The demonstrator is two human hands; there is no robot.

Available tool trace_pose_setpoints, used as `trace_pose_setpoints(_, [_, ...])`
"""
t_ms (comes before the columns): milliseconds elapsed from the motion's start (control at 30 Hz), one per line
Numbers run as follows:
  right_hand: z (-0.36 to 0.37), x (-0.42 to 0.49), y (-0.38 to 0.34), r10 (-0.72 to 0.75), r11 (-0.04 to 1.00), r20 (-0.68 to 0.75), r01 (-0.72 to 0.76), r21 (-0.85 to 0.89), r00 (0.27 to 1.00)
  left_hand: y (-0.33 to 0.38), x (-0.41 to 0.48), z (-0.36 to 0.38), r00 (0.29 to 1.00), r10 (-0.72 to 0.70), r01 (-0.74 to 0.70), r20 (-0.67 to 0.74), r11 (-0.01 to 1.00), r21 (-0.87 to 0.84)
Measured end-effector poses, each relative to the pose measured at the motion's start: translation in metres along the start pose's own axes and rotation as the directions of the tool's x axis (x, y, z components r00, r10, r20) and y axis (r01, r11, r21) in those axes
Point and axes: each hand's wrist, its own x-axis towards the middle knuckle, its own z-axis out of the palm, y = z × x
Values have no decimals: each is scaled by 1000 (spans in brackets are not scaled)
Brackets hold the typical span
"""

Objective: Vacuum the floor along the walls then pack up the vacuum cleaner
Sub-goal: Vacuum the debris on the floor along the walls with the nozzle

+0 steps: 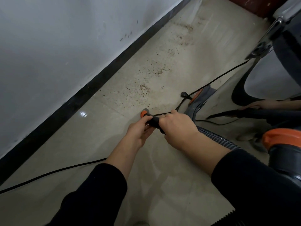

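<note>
1. The wall (57, 46) and its black skirting (91, 93) run from 7 o'clock to 1 o'clock across the head view. The floor (97, 136) lies to their right.

2. The vacuum drum (286, 46) stands at 2 o'clock, well apart from the grip. It is the only container in view, and I cannot tell what is in it because its inside is hidden.

3. The ribbed hose (216, 138) leaves the grip toward 4 o'clock.

4. The right hand (177, 128) is wrapped round the hose end of the black handle (153, 121), fingers curled and clamped.

5. The left hand (138, 134) grips the same handle just beside it, fingers curled under and thumb on top.

6. The grey floor nozzle (199, 99) lies on the floor at 2 o'clock from the grip, near but not attached.

7. The handle's long axis runs from 10 o'clock to 4 o'clock. Its orange collar (143, 113) and open mouth are at the 10 o'clock end, close above the floor.

8. The power cord (211, 82) passes by the right knuckles toward 2 o'clock. I cannot tell whether it touches them.

9. The debris (144, 88) is scattered from 12 o'clock toward 1 o'clock of the collar, beside the skirting.

I judge the controlling relation to be this: the mouth points toward 10 o'clock while the dirt lies at 12 o'clock, so the coming move needs a clockwise swing. The left hand, nearer the mouth, would steer
</note>
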Motion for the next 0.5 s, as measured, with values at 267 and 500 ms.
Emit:
trace_pose_setpoints(267, [1,7,9,31,1000,8,-30,-5,1000,1,7,16,1000,8,-8,-9,1000,18])
trace_pose_setpoints(500, [-3,17,16,33,999,3,-33,34,999,12,12,27,1000,-1,1,-22,1000,17])
